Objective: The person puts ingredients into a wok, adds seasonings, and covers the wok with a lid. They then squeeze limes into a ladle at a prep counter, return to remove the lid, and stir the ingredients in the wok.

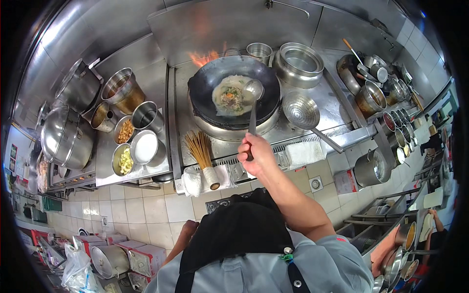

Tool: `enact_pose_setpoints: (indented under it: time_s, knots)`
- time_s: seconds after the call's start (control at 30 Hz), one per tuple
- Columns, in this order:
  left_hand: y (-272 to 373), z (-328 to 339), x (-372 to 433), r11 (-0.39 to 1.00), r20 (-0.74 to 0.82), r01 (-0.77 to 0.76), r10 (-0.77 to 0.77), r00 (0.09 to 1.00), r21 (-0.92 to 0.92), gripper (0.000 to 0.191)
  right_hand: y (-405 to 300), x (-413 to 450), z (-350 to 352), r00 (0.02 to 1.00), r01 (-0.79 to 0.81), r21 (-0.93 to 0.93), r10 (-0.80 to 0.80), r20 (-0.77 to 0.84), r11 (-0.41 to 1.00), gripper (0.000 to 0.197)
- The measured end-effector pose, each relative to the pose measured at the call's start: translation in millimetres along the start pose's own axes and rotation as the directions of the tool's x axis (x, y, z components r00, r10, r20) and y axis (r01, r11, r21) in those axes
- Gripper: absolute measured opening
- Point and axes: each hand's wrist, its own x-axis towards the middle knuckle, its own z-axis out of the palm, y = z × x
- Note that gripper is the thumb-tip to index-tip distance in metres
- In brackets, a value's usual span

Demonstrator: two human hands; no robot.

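Observation:
My right hand (256,154) grips the handle of a steel ladle (253,110). The ladle's bowl rests in a large dark wok (201,88), at the right side of a pale, milky soup (228,96) with green, orange and shredded bits at its middle. Orange flames (203,58) rise behind the wok's back left rim. Down by my left side, my left hand (189,227) is partly hidden by the black apron (238,227); whether it holds anything does not show. Between the wok and me lies a bamboo wok brush (201,150) with a wrapped handle.
Right of the wok lies a perforated steel skimmer (301,110), its handle over the stove's front edge. A wide steel pot (298,64) stands behind it. Leftward are several steel containers, one holding white contents (146,146). A folded white cloth (305,152) lies on the front ledge.

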Motion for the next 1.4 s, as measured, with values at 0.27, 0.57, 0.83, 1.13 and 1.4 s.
enact_pose_setpoints:
  time_s: [0.27,0.57,0.83,1.13,1.4]
  knots:
    - [-20,17,7,0.994,-0.043,-0.073,0.077,0.996,0.085,0.014,-7,-19,-8,0.995,-0.014,-0.024,0.016,0.095,1.0,0.011]
    - [-39,33,27,0.976,-0.078,-0.129,0.145,0.986,0.176,0.012,-10,-31,2,0.989,0.034,-0.344,0.016,0.144,0.938,0.009]
    - [6,-22,10,0.991,-0.291,-0.033,-0.005,0.957,-0.126,0.011,8,-13,-9,0.995,0.019,-0.398,0.022,0.097,0.917,0.013]
    - [3,-25,-7,0.999,-0.081,0.012,-0.016,0.997,-0.052,0.01,22,-22,-6,0.983,0.082,-0.554,0.024,0.181,0.828,0.014]
    - [43,-59,-2,0.56,0.093,0.428,-0.528,0.844,-0.71,0.026,16,-21,-48,0.977,0.207,-0.821,-0.071,0.201,0.532,0.049]
